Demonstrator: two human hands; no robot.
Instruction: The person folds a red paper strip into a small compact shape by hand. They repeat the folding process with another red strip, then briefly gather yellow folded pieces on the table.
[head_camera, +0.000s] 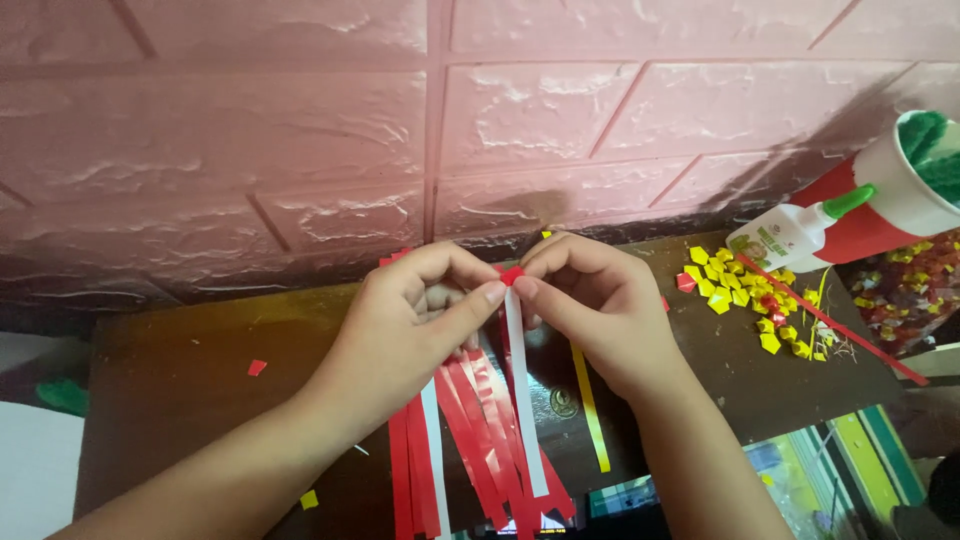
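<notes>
Pink faux-brick wall behind a dark brown bench (180, 380). Both hands, left hand (420, 320) and right hand (590, 300), pinch a white-backed red paper strip (520, 390), folding its top into a tiny star (512, 275), looks like. More red strips (460, 450) lie underneath, finished yellow stars (725, 285) and a glue bottle (790, 235) off right, nothing really blocking.

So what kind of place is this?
Probably a home craft corner: a small dark table against a pink brick-pattern wall, with red paper strips, a glue bottle and folded yellow paper stars.
</notes>
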